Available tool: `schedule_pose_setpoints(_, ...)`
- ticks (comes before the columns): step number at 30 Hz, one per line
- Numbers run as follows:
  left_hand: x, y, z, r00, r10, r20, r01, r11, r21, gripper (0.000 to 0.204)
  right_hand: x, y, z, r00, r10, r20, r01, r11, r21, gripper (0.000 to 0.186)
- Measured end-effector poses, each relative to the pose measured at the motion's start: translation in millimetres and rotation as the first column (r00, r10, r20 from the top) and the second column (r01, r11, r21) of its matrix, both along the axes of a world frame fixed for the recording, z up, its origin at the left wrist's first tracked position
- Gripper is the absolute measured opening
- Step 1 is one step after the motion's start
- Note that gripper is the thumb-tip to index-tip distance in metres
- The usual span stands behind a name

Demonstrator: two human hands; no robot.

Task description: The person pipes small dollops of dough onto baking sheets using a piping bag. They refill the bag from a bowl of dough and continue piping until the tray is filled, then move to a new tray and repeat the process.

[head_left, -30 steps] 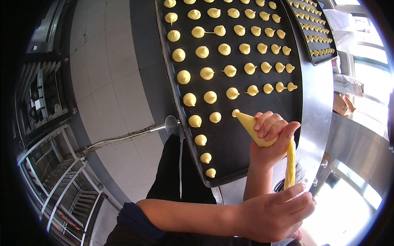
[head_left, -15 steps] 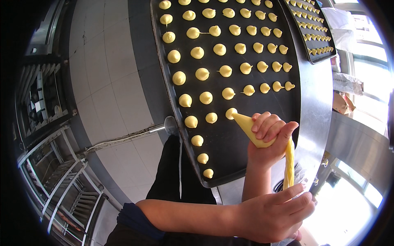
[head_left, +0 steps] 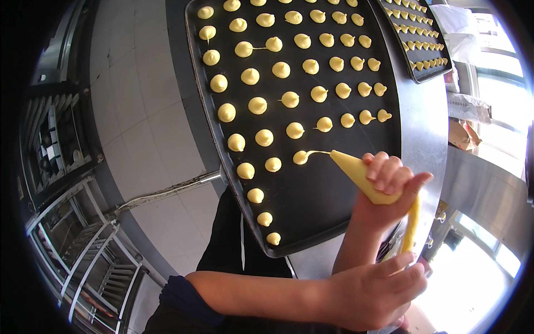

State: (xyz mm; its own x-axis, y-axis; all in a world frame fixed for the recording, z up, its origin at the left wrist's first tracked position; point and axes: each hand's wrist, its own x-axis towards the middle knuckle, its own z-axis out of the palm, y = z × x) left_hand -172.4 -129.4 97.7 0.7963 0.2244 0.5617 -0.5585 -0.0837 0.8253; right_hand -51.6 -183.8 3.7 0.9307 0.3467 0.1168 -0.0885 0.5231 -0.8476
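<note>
My right hand point(head_left: 389, 181) is closed around a piping bag point(head_left: 359, 172) filled with yellow batter, its tip pointing left. A thin strand of batter runs from the tip to a small mound point(head_left: 300, 158) on the dark baking tray point(head_left: 311, 206). Below, my left hand point(head_left: 384, 292) is closed at the lower end of the bag's twisted yellow tail point(head_left: 410, 228); its fingers partly hide that end. My left forearm crosses in front of the right one. Rows of yellow batter mounds point(head_left: 257, 106) cover the upper part and left side of the tray, two of them joined by a thread.
A second dark tray point(head_left: 418, 77) with piped mounds lies at the upper right on the metal table point(head_left: 423, 133). Bags and a brown paper package point(head_left: 463, 134) stand beyond it. At left are a tiled floor point(head_left: 161, 133) and a metal rack point(head_left: 94, 261).
My right hand and the bag have moved right, drawing the tip off the mound and stretching out a strand of batter. The trays have shifted slightly left in view.
</note>
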Motion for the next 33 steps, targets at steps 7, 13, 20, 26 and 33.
schedule_pose_setpoints(7,7.5,-4.8,-13.7,0.989,-0.115,-0.094,0.111,0.993,-0.048,0.058,-1.0,-3.9,-32.4,0.987,-0.153,0.038,0.158,0.963,-0.218,0.071)
schedule_pose_setpoints(13,10.4,-9.5,-14.1,0.988,-0.125,-0.090,0.121,0.991,-0.054,0.057,-0.2,-5.4,-30.2,0.986,-0.165,0.023,0.166,0.961,-0.223,0.070)
schedule_pose_setpoints(20,11.0,-13.0,-12.6,0.989,-0.121,-0.086,0.117,0.992,-0.051,0.056,0.6,-4.1,-27.3,0.983,-0.178,0.035,0.181,0.958,-0.223,0.070)
schedule_pose_setpoints(26,14.2,-16.2,-11.7,0.986,-0.138,-0.091,0.134,0.990,-0.051,0.057,0.8,-9.4,-28.3,0.982,-0.189,-0.004,0.184,0.960,-0.212,0.070)
schedule_pose_setpoints(33,19.8,-22.9,-6.5,0.990,-0.104,-0.091,0.103,0.995,-0.010,0.056,10.6,-5.3,-11.2,0.991,-0.093,-0.092,0.094,0.996,0.000,0.071)
